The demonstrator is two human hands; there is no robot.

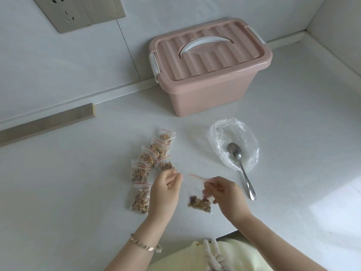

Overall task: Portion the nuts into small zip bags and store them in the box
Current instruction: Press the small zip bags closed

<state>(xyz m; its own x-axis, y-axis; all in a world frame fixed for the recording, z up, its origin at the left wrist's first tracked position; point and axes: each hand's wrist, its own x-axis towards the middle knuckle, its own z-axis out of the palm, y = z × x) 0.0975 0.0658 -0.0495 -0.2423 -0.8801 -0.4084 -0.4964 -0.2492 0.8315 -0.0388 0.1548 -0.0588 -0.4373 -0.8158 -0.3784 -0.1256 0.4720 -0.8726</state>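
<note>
Six filled zip bags [146, 158] are laid in a curved, partly overlapping row in front of the pink storage box [209, 75], toward its left corner; the lid is on the box. Further forward, a small zip bag of nuts [199, 203] is held by its red seal strip. One end is pinched by the left hand [166, 190], the other by the right hand [226, 194], whose fingertips are blurred. Before the box's right half, a metal spoon [242, 171] is rested in a crumpled clear plastic bag [224, 133]. Bare countertop [195, 124] is left between the box and the bags.

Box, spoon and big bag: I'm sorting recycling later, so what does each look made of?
Box: likely hard plastic, matte pink, with moulded ribs on the lid. Spoon: looks like metal, grey and shiny. Big bag: thin clear plastic film, crinkled with glints.
</note>
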